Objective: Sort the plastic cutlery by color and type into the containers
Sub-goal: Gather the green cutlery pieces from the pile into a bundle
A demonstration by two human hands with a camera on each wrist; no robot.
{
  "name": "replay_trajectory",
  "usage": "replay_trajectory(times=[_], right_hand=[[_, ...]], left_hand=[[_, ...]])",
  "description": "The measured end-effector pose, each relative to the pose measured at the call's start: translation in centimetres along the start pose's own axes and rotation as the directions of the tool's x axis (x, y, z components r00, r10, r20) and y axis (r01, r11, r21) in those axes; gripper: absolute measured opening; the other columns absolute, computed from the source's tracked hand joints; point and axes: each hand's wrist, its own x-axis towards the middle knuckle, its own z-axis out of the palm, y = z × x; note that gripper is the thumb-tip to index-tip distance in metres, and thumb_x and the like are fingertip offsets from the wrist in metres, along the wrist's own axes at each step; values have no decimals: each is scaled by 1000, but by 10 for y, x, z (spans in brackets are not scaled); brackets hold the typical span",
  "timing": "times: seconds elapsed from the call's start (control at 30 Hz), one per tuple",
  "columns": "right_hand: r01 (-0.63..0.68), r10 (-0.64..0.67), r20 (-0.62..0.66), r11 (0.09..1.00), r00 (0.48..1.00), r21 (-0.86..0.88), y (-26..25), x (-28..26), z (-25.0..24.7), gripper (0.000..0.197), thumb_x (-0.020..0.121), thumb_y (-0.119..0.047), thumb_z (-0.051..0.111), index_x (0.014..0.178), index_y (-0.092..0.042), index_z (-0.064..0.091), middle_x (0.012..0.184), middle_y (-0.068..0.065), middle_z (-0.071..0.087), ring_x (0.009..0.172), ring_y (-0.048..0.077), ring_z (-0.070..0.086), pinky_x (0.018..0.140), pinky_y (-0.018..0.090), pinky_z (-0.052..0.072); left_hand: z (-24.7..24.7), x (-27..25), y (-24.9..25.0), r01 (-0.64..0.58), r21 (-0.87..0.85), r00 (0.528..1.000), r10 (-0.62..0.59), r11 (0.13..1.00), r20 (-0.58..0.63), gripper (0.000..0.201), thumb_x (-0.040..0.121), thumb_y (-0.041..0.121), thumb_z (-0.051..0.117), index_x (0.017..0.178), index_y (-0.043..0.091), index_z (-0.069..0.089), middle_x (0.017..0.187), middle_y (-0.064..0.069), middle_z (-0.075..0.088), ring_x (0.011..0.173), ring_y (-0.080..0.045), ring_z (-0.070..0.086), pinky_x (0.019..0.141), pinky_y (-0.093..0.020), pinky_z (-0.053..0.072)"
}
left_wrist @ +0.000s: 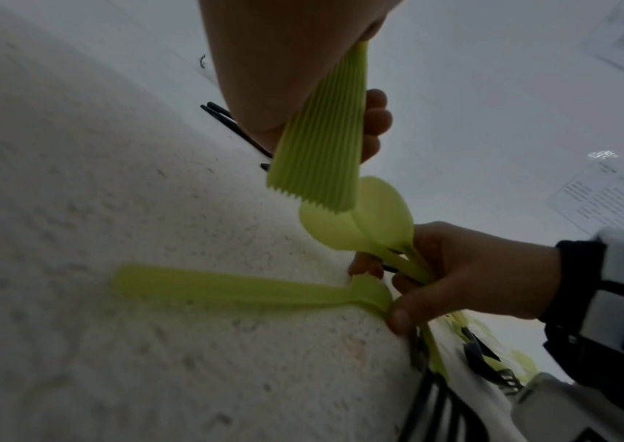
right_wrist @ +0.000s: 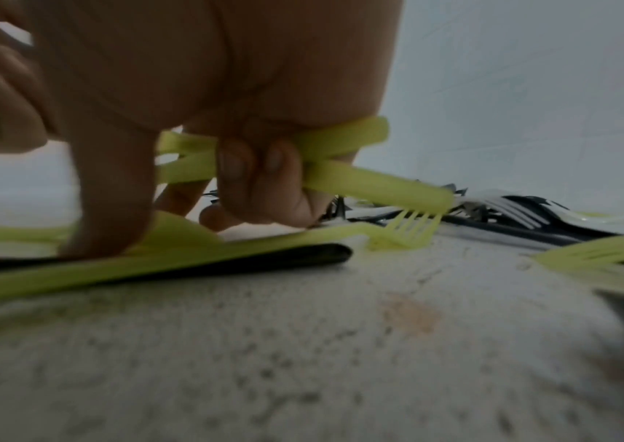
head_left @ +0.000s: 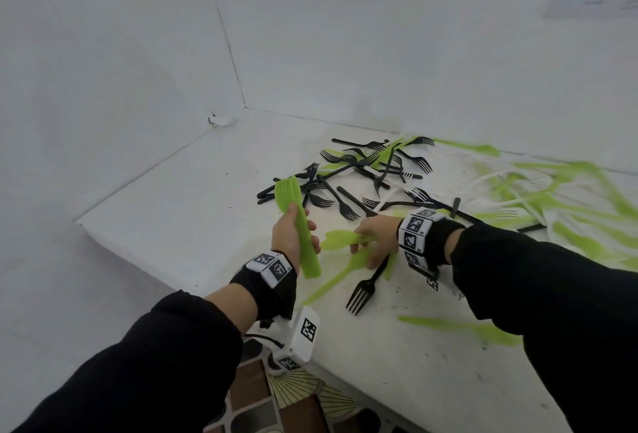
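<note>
Fingers of the left hand point(head_left: 293, 235) wrap a stack point(head_left: 298, 229) of green cutlery, held upright. Just right, the right hand point(head_left: 374, 237) grips two green spoons point(left_wrist: 363, 221) while pressing another spoon point(left_wrist: 249, 288) whose handle runs leftward along the table point(head_left: 193, 191), beside the right fingertips.

Bare white tabletop point(head_left: 193, 197) lay open from 9 to 11 o'clock of the hands. A heap of black forks point(head_left: 348, 177) blocked 12, green and white cutlery point(head_left: 538, 197) crowded 2 o'clock.

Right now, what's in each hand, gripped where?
Left hand: stack of green forks, gripped mid-handle. Right hand: green spoons, held by their handles.
</note>
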Motion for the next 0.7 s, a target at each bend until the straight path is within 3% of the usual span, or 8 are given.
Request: replay_trajectory(times=[0.17,0.27,0.4,0.5,0.6,0.7], right_hand=[[-101,105,-83,994,991,49,8,-9,-18,62,87,-40,60,139,-13,39,138,4,47,126,21,45,103,28,34],[-112,125,-261,992,957,62,23,-19,-41,61,90,-36,56,142,-12,35,146,6,39,132,20,38,107,26,29],[-92,80,-444,996,892,-5,36,-32,-68,50,91,-24,56,136,-7,44,137,10,48,127,23,42,103,25,29],[-98,52,-520,993,852,-61,46,-41,-83,41,89,-19,54,129,-11,53,128,8,55,120,25,49,102,34,38],[-91,1,-464,981,886,-173,47,-45,-92,36,87,-17,53,122,-19,60,123,1,57,116,21,51,99,35,42],[-11,-73,-393,978,917,-206,40,-39,-95,33,86,-10,54,117,-15,64,118,4,59,109,22,55,93,27,41]], left_hand=[[5,1,2,-13,16,1000,12,1000,18,33,99,37,36,83,12,50,66,-3,48,39,-15,43,45,-23,40],[10,5,5,-49,35,999,50,998,-3,31,98,34,38,83,10,51,65,-5,50,42,-17,45,49,-25,41],[16,12,6,-108,80,993,112,991,-45,32,98,33,38,82,10,52,64,-6,51,47,-18,43,50,-26,39],[22,17,8,-113,108,991,120,988,-59,30,97,32,38,81,10,51,65,-6,50,48,-19,42,49,-26,37],[32,19,10,-88,130,996,89,988,-3,27,97,29,38,83,9,49,66,-6,49,49,-19,45,52,-27,41],[47,19,10,-3,135,994,-11,991,105,26,96,27,39,80,9,49,64,-6,48,48,-20,48,55,-28,44]])
